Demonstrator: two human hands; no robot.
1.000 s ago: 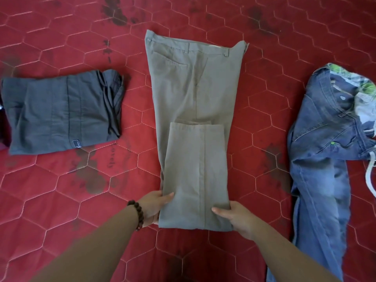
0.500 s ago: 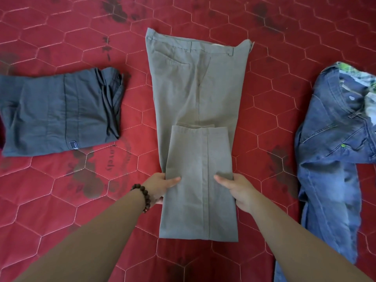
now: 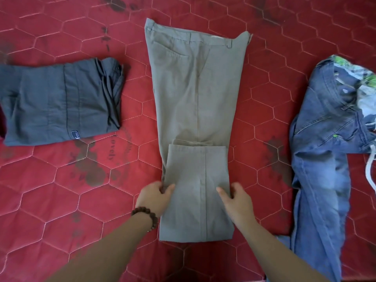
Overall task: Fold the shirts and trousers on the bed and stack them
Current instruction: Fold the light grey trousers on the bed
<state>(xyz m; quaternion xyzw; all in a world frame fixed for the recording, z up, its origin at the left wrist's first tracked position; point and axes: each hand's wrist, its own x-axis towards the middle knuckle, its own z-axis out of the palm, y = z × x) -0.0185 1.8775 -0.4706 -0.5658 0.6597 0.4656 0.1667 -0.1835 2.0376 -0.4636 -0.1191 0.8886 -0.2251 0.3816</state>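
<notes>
A red quilted bed cover (image 3: 264, 123), stitched in hexagons and marked with dark stains, fills the whole view; no more of the room shows. Blue jeans (image 3: 321, 159) lie unfolded along its right side, with a patterned green and white garment (image 3: 364, 78) at their waistband. A folded dark grey garment (image 3: 59, 102) lies on the left, well apart from the rest.

The khaki trousers (image 3: 195, 98) lie flat in the middle, waistband far from the person, the leg ends doubled back over the upper legs in 1 fold. Compared with 0.5 s ago, both hands have slid farther up the sides of the folded part, and the view has shifted so the trousers sit lower in the picture.

The left hand (image 3: 155, 197), wearing a brown bead bracelet (image 3: 145, 214), pinches the left edge of the folded layers, thumb on top and fingers curled under. The right hand (image 3: 237, 199) pinches the right edge likewise, thumb pointing inward across the cloth. The folded part lies between the 2 hands, its near edge below the wrists.
</notes>
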